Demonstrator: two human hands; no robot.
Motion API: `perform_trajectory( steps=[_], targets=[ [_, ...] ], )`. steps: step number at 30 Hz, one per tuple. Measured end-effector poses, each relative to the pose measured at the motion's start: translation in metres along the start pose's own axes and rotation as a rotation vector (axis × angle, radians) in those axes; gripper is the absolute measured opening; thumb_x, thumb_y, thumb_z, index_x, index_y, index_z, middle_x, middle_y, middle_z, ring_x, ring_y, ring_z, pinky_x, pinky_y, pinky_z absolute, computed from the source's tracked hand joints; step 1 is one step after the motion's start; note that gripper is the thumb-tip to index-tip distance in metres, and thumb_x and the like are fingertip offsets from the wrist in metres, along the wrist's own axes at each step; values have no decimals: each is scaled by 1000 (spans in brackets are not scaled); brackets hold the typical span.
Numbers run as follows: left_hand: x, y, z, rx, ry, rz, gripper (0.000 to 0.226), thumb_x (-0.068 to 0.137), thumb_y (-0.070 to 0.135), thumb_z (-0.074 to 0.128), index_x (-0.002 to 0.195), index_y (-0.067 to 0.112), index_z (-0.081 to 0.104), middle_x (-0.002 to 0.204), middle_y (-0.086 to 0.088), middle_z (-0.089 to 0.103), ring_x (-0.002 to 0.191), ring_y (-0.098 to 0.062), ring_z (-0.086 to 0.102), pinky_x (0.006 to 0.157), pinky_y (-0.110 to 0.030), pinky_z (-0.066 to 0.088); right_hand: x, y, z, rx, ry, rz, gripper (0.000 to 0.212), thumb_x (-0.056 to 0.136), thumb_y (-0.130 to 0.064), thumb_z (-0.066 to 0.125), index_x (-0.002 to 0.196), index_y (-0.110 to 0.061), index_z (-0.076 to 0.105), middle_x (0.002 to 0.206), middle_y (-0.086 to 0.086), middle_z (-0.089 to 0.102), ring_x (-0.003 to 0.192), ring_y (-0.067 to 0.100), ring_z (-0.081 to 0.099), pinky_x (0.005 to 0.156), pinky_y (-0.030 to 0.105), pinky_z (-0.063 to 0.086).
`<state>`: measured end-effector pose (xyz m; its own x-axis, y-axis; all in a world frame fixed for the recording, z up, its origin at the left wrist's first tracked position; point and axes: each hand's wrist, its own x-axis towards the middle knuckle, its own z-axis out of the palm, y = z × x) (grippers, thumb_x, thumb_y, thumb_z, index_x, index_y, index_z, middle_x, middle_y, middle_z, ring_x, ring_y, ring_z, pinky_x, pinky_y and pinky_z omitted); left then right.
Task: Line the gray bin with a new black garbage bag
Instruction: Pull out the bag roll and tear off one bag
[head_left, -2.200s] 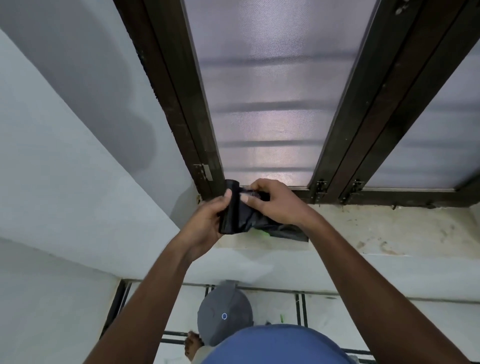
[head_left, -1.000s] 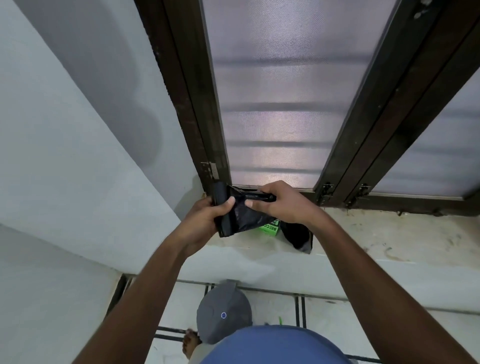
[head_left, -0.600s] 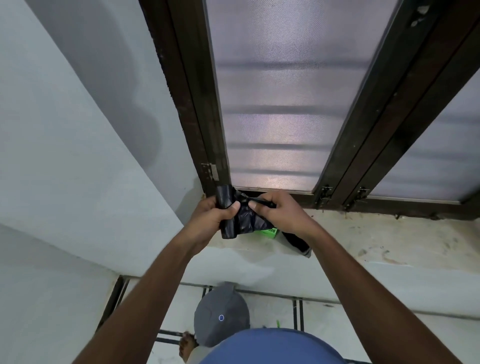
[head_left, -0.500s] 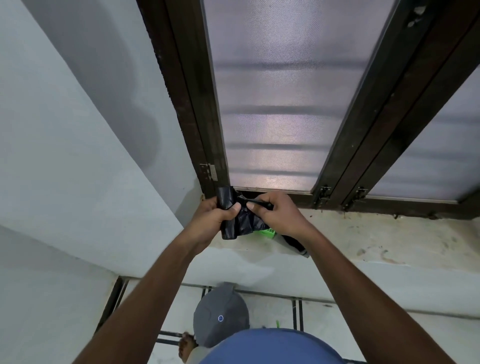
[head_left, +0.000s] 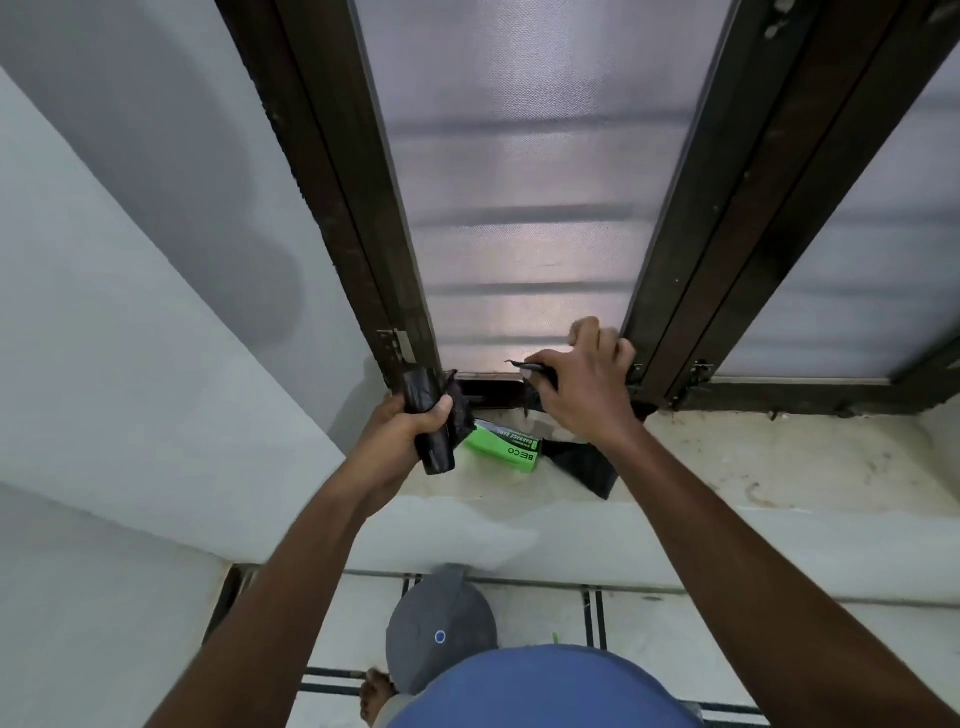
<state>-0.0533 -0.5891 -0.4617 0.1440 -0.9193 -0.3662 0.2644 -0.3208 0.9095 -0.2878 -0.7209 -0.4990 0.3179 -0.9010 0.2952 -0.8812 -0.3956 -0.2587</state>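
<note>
At window sill (head_left: 753, 467), pale stone, stained, below dark-framed frosted window (head_left: 519, 208): one green box (head_left: 501, 448), printed BECO, lying flat between both hands. Left hand (head_left: 410, 431): fingers wrapped tight round roll of black garbage bags (head_left: 428, 421), held roughly upright, ragged torn edge at its right side. Right hand (head_left: 582, 395): thumb and fingers pinching top of one separated black garbage bag (head_left: 584, 465), which hangs under the palm to a folded corner resting on sill beside box. Roll and bag apart, no film joining them. Gray bin (head_left: 439, 623): on tiled floor (head_left: 644, 629) below sill, lid on, close to person's bare foot (head_left: 375, 691)
</note>
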Motion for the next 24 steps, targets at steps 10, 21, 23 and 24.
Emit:
perform_trajectory(
  steps=[10, 21, 23, 24],
  targets=[
    [-6, -1, 19, 252, 90, -19, 16, 91, 30, 85, 106, 30, 80, 100, 23, 80, 114, -14, 70, 94, -38, 51, -21, 9, -14, 364, -216, 220, 70, 104, -58, 69, 161, -20, 55, 152, 8, 66, 137, 31, 64, 108, 45, 56],
    [-5, -8, 21, 34, -32, -69, 37, 98, 23, 79, 130, 10, 68, 127, -15, 78, 114, -36, 78, 95, -36, 64, -61, -32, -26, 1552, -635, 627, 57, 106, -63, 59, 136, -16, 71, 124, 19, 79, 96, 33, 78, 99, 53, 66],
    [-8, -7, 19, 53, -60, -74, 32, 98, 19, 78, 127, 12, 66, 126, -17, 78, 111, -36, 79, 92, -35, 65, -62, -28, -26, 1621, -656, 589, 48, 105, -52, 68, 137, -17, 70, 117, 14, 79, 95, 32, 78, 98, 51, 65],
    [-10, -7, 17, 52, -73, -81, 29, 99, 16, 76, 125, 14, 65, 124, -18, 78, 109, -37, 79, 90, -34, 65, -63, -27, -26, 1632, -662, 568, 41, 105, -42, 72, 137, -15, 69, 113, 11, 77, 90, 29, 77, 94, 47, 66]
  ],
)
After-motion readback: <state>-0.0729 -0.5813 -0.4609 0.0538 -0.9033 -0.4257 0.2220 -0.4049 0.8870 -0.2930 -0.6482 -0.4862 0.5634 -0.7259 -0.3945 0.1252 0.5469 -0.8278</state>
